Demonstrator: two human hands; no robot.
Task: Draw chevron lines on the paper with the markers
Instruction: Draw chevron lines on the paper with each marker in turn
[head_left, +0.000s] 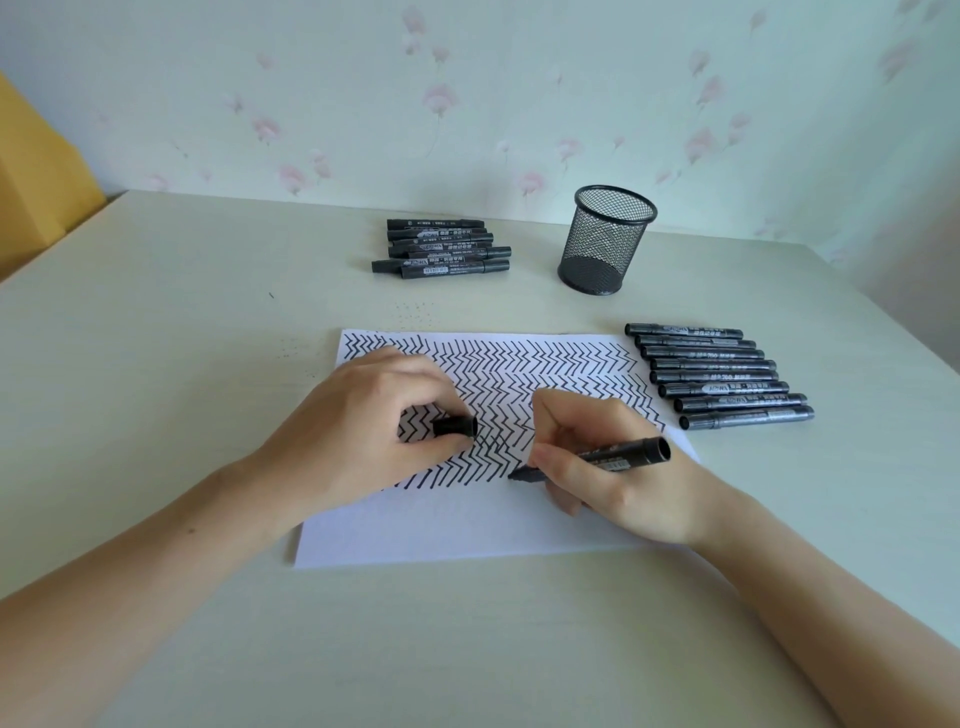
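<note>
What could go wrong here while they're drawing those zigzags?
The left hand rests on inked chevrons on the paper while holding the marker cap, so it might smear lines that are not yet dry. The right hand also lies near the marker tip, where its side could drag through new strokes.

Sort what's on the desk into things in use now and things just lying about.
In use: paper, marker in right hand, cap in left hand.
Lying about: mesh cup, far markers, right-side markers.
</note>
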